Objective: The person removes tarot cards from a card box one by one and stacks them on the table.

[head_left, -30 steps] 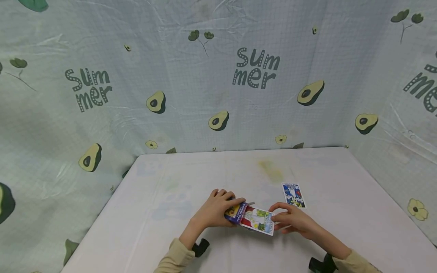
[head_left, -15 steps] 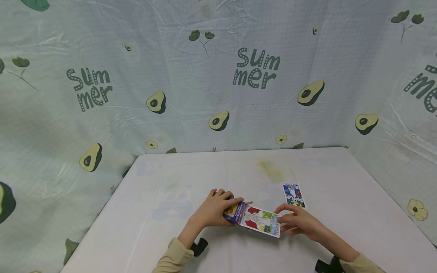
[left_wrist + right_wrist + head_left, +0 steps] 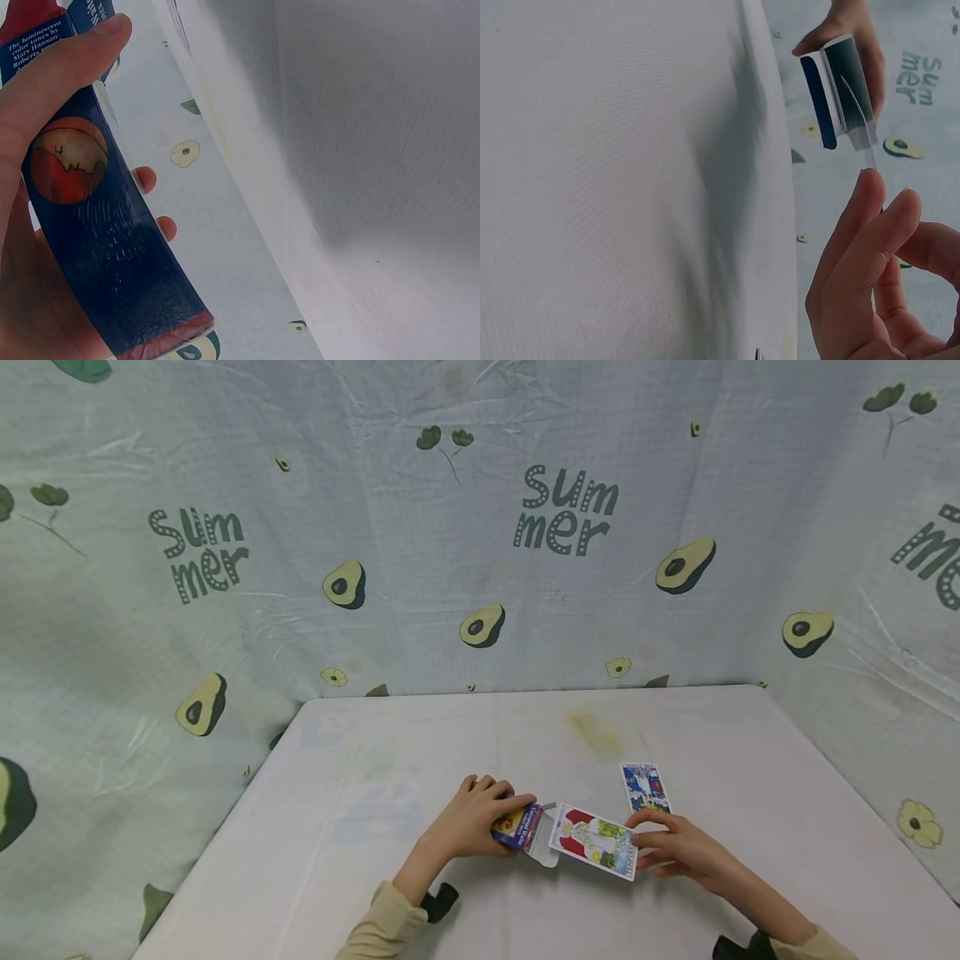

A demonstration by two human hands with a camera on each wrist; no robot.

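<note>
My left hand (image 3: pixel 472 821) grips a small dark-blue and purple card box (image 3: pixel 517 828), its open end facing right with a pale flap out. In the left wrist view the box (image 3: pixel 112 225) shows a round face picture on its side, with the thumb across it. My right hand (image 3: pixel 682 852) pinches the right end of an illustrated card (image 3: pixel 595 841) showing red, white and green. This card lies just right of the box mouth in the head view. Edge-on in the right wrist view, the card (image 3: pixel 861 112) looks like a thin curved line between the fingertips and box.
Another card (image 3: pixel 645 787), mostly blue, lies on the white-covered table (image 3: pixel 420 735) just beyond my right hand, which overlaps its near edge. A hanging sheet (image 3: pixel 405 527) printed with avocados and lettering surrounds the table's back and sides.
My right hand has moved right, drawing the pinched card out of the box, so the box's flap now shows. The left hand and box have stayed nearly still.
</note>
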